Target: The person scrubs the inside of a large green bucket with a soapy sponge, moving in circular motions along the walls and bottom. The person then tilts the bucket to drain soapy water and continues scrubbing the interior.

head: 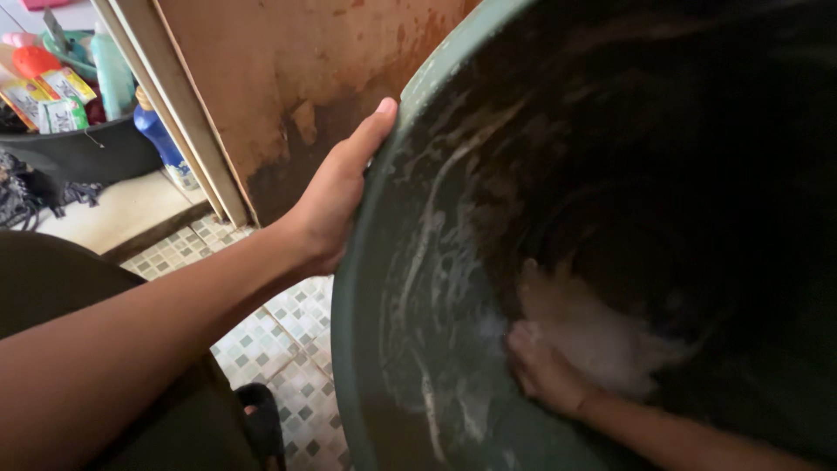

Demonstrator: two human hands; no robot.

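Firmly, the left hand (336,196) grips the green tub's (366,349) rim. Inside, the right hand (545,371) presses a white soapy cloth (602,336) against the wall, fingers curled on it.

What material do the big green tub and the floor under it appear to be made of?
The large dark green round tub looks like moulded plastic: a smooth, thin rolled rim, with a dull wet sheen and soapy streaks inside. The left hand grips that rim; the right hand presses white foam or a cloth, I cannot tell which, on its inner wall. The small-patterned floor seems glazed ceramic tile, showing grout lines.
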